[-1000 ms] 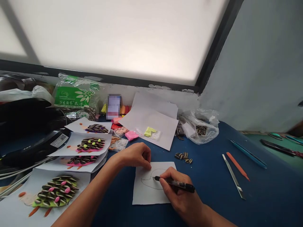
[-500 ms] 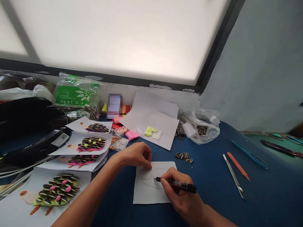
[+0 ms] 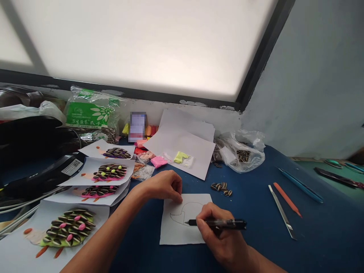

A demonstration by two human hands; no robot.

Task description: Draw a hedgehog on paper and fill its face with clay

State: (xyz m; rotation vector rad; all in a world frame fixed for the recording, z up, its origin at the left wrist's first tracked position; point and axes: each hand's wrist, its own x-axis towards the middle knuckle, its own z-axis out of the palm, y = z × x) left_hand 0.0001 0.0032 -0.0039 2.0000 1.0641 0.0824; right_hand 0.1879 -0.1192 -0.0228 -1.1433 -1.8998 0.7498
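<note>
A small white sheet of paper (image 3: 173, 235) lies on the blue tabletop, bearing a thin pen outline of a rounded animal shape with a pointed snout. My left hand (image 3: 167, 185) has its fingers curled, and their tips press on the sheet's upper left part. In my right hand (image 3: 224, 235) is a black pen (image 3: 227, 223), gripped nearly level, its tip on or just above the outline's lower edge. The fingers cover the outline's right end. Several striped sunflower seeds (image 3: 222, 187) lie just beyond the sheet.
Left, seed-and-clay hedgehog pictures (image 3: 68, 227) overlap. Behind are white sheets (image 3: 182, 140) with a yellow clay packet (image 3: 182, 158), a pink clay packet (image 3: 159, 162), a phone (image 3: 137, 127) and a bag of seeds (image 3: 243, 153). Right lie a craft knife (image 3: 281, 212), an orange tool (image 3: 287, 199) and a blue pen-like tool (image 3: 300, 185).
My right hand has moved the pen tip down, and the pen lies flatter. A short line now runs down inside the outline behind the snout. My left hand stays in place.
</note>
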